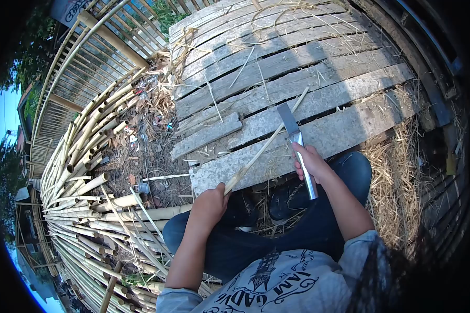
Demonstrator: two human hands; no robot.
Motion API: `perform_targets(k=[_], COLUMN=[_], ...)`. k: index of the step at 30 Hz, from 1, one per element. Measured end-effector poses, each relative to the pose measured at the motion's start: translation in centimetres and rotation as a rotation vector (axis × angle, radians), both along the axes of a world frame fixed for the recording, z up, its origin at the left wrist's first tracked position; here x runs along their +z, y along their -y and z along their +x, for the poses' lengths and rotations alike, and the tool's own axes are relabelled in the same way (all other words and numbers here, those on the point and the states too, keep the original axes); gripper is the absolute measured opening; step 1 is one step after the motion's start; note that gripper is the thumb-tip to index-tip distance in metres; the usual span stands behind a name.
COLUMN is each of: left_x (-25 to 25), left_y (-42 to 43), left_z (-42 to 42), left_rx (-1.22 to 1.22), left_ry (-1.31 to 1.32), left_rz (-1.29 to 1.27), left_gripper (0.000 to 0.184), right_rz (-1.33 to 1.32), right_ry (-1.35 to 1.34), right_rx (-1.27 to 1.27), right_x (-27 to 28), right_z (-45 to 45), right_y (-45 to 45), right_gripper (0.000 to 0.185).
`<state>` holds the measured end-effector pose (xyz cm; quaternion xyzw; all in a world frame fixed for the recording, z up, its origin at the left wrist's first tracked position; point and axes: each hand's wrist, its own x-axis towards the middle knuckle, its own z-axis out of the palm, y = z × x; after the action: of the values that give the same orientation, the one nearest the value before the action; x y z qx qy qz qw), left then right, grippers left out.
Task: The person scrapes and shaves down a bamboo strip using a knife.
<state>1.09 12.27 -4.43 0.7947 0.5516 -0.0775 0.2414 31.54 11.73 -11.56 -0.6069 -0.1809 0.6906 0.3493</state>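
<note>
My left hand is closed round the near end of a split bamboo strip. The strip slants away to the upper right across the weathered plank platform. In my right hand is a broad-bladed knife with a shiny metal tube handle, my fingers wrapped round the handle. Its flat grey blade points away from me and lies over the strip, near the strip's far half. Whether the blade touches the strip I cannot tell.
A short loose board lies at the platform's left edge. Several bamboo poles are piled on the left, near a bamboo fence. Thin shavings and slivers are scattered over the planks. Straw-like scraps heap up on the right, beside my knee.
</note>
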Motion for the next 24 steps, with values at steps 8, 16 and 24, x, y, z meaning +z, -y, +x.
perform_targets(k=[8, 16, 24], left_x=[-0.3, -1.4, 2.1], left_y=[-0.5, -0.4, -1.0], left_z=[-0.4, -0.7, -2.2], left_rx=[0.032, 0.016, -0.032], left_ry=[0.029, -0.071, -0.065], left_rz=[-0.068, 0.032, 0.162], left_gripper=[0.03, 0.02, 0.016], right_rz=[-0.02, -0.056, 0.21], right_ry=[-0.021, 0.05, 0.185], right_rx=[0.027, 0.264, 0.055], right_x=[0.2, 2.4, 3.1], right_z=[1.2, -1.8, -0.4], right_y=[-1.0, 1.9, 4.4], right_gripper=[0.04, 0.032, 0.02])
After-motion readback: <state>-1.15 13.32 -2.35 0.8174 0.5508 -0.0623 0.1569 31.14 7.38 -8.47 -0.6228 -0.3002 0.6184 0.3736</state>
